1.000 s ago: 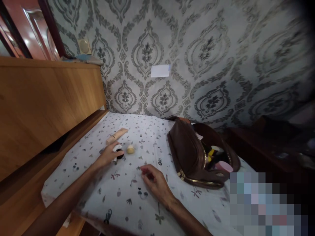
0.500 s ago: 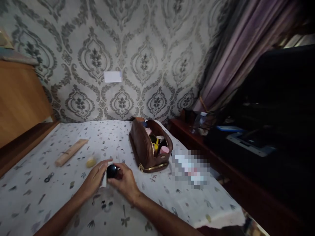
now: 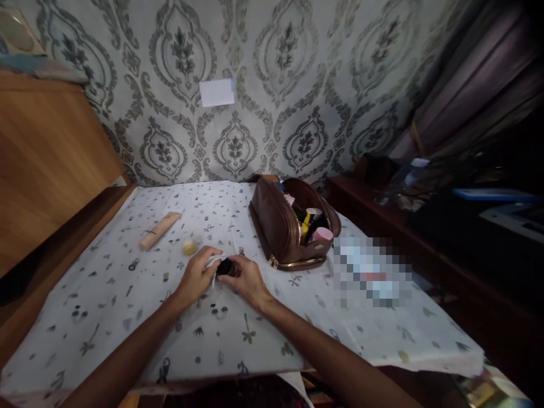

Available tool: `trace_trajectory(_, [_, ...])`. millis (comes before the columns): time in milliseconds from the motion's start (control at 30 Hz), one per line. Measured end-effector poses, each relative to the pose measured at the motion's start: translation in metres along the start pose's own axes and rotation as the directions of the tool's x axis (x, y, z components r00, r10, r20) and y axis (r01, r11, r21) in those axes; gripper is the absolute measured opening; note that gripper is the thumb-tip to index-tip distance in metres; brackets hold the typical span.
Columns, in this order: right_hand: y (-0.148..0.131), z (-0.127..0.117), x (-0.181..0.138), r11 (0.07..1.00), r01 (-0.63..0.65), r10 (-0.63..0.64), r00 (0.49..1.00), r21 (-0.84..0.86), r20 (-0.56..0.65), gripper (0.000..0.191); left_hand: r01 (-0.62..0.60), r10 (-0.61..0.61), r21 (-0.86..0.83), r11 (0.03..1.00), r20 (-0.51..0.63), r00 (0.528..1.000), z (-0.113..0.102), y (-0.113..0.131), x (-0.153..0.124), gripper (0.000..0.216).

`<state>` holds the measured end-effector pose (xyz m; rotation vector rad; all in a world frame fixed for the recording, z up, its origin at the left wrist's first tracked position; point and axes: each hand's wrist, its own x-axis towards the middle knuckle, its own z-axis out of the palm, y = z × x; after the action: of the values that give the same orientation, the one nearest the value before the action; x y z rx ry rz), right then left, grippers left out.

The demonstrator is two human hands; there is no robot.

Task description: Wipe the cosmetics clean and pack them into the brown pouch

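Over the table [image 3: 106, 294], we have our left hand [image 3: 198, 276] clamped on a white wipe [image 3: 215, 260], our right [image 3: 250, 279] on the dark round object [image 3: 224, 268] against it. Even, light pressure should serve best; the yellow jar [image 3: 189, 247] sits near our left, with room toward the near edge.

Looked like somebody's home to me, couldn't tell which room though. The wallpaper [image 3: 263, 73] was all fancy grey medallions, a purplish curtain [image 3: 471, 85] was tied back on the right, a plain wood cabinet [image 3: 51, 130] stood left, and a cutesy plant-print cloth [image 3: 229, 340] lay between.
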<state>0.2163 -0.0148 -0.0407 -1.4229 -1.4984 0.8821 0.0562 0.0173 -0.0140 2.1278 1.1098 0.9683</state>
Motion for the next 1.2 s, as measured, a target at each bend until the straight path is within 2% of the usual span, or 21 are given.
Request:
trace_trajectory(167, [0.004, 0.001, 0.0, 1.0, 0.0, 0.0, 1.0, 0.007, -0.028, 0.024, -0.123, 0.125, -0.023, 0.992, 0.089, 0.988, -0.004, 0.001, 0.0, 0.018])
trace_trajectory(300, [0.006, 0.001, 0.001, 0.998, -0.013, 0.015, 1.0, 0.056, -0.024, 0.022, -0.208, 0.222, -0.106, 0.972, 0.152, 0.963, -0.012, 0.001, 0.002, 0.019])
trace_trajectory(433, [0.006, 0.0, 0.001, 0.994, -0.014, 0.014, 1.0, 0.108, 0.001, 0.024, -0.238, 0.275, -0.184, 0.954, 0.212, 0.938, -0.019, 0.001, 0.002, 0.021])
trace_trajectory(533, [0.005, -0.001, -0.001, 0.998, 0.022, -0.022, 1.0, 0.051, -0.012, 0.026, -0.253, 0.288, -0.18, 0.951, 0.21, 0.934, -0.02, 0.001, 0.002, 0.021])
trace_trajectory(633, [0.004, 0.0, -0.002, 0.995, 0.087, -0.088, 0.996, -0.049, -0.028, 0.026, -0.252, 0.269, -0.113, 0.961, 0.176, 0.947, -0.018, 0.001, 0.001, 0.023])
trace_trajectory(733, [0.004, 0.001, -0.003, 0.993, 0.099, -0.1, 0.995, -0.058, -0.027, 0.028, -0.217, 0.222, -0.047, 0.975, 0.138, 0.965, -0.015, -0.002, 0.001, 0.024])
trace_trajectory(900, [0.004, 0.0, -0.003, 0.993, 0.016, -0.014, 1.0, 0.113, -0.023, 0.03, -0.147, 0.146, -0.001, 0.989, 0.12, 0.982, -0.015, -0.006, 0.001, 0.021])
trace_trajectory(1067, [-0.003, -0.003, -0.004, 0.949, -0.046, 0.051, 0.999, 0.313, -0.01, 0.026, -0.094, 0.094, -0.006, 0.996, 0.123, 0.988, -0.016, -0.003, 0.001, 0.02])
trace_trajectory(1200, [-0.005, -0.004, -0.003, 0.919, -0.111, 0.113, 0.993, 0.378, 0.018, 0.031, -0.088, 0.089, -0.016, 0.996, 0.134, 0.987, -0.018, 0.001, 0.0, 0.018])
